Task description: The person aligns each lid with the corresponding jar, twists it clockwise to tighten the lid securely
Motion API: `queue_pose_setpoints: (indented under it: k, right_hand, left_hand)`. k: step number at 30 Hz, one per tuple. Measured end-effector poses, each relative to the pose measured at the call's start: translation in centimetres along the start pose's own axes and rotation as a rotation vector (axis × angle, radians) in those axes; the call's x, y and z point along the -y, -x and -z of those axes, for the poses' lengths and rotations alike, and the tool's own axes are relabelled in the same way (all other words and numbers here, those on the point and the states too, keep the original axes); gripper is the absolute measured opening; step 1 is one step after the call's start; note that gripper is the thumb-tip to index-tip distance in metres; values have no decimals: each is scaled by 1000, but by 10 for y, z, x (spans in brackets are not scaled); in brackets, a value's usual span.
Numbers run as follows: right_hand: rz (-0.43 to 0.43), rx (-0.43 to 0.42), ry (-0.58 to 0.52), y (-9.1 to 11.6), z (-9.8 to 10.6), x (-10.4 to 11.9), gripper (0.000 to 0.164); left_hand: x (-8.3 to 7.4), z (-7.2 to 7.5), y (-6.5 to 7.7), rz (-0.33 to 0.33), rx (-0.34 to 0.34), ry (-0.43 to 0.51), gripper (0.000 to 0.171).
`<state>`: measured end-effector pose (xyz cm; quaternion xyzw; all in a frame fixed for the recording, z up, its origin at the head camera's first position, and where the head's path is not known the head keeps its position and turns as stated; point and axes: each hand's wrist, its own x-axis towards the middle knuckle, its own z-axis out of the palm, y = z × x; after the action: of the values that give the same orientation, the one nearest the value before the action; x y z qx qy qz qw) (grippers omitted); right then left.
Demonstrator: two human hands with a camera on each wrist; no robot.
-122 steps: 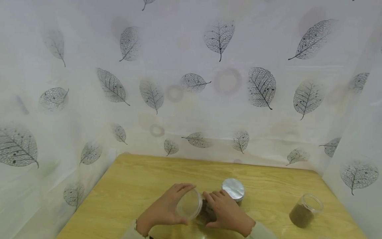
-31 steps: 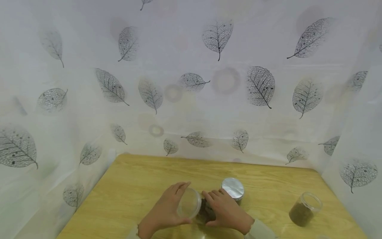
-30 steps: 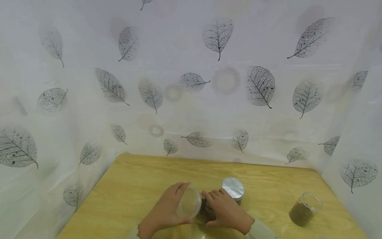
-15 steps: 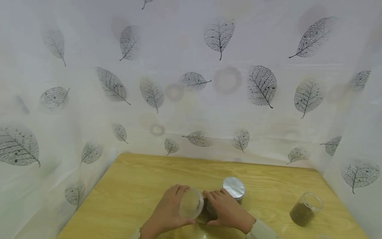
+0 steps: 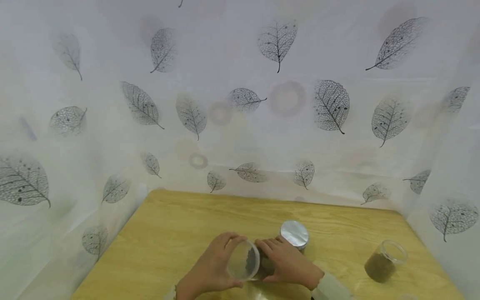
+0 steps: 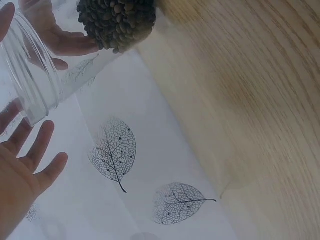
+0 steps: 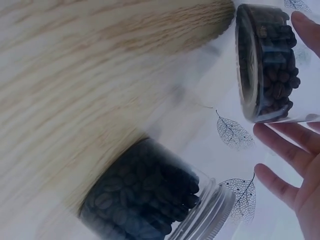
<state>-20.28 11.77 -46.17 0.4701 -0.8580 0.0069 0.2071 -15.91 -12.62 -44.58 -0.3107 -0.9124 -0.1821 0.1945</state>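
A clear jar [image 5: 237, 266] lies tilted between the two hands, its round mouth turned left. Dark coffee beans [image 6: 117, 22] are heaped toward its base, and the head view shows some of them through the mouth. My left hand [image 5: 211, 266] holds the jar about its rim, thumb below and fingers above. Wrapped over the base end, my right hand [image 5: 288, 264] grips the jar and partly hides it. The right wrist view shows the beans pressed close to the jar base [image 7: 250, 65], with the right hand's fingers [image 7: 290, 145] beside it.
Just behind the right hand stands a jar with a silver lid [image 5: 294, 234]; beans show through its wall in the right wrist view. An open jar [image 5: 380, 264] with brown contents stands at the right. The wooden table [image 5: 168, 216] meets a leaf-print curtain [image 5: 240, 137].
Both hands have shifted slightly right with the jar. The dark beans now show further toward the jar's mouth. The silver-lidded jar and the open jar have stayed put.
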Motion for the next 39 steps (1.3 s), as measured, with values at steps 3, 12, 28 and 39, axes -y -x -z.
queue_pose_setpoints:
  k: [3,12,28,39]
  right_hand:
    - [20,-10,-17,1,-2,-2,97]
    - [60,-32,-59,1,-8,-7,93]
    - [67,-51,-50,1,-9,-7,94]
    - [72,-75,-50,2,-10,-6,95]
  left_hand:
    - [-1,1,0,-24,17,3,105]
    - [-2,3,-1,-143,-12,-13,108]
    - [-11,-11,5,-58,-191,-121,121]
    - [-11,-12,7,-29,-163,-90,108]
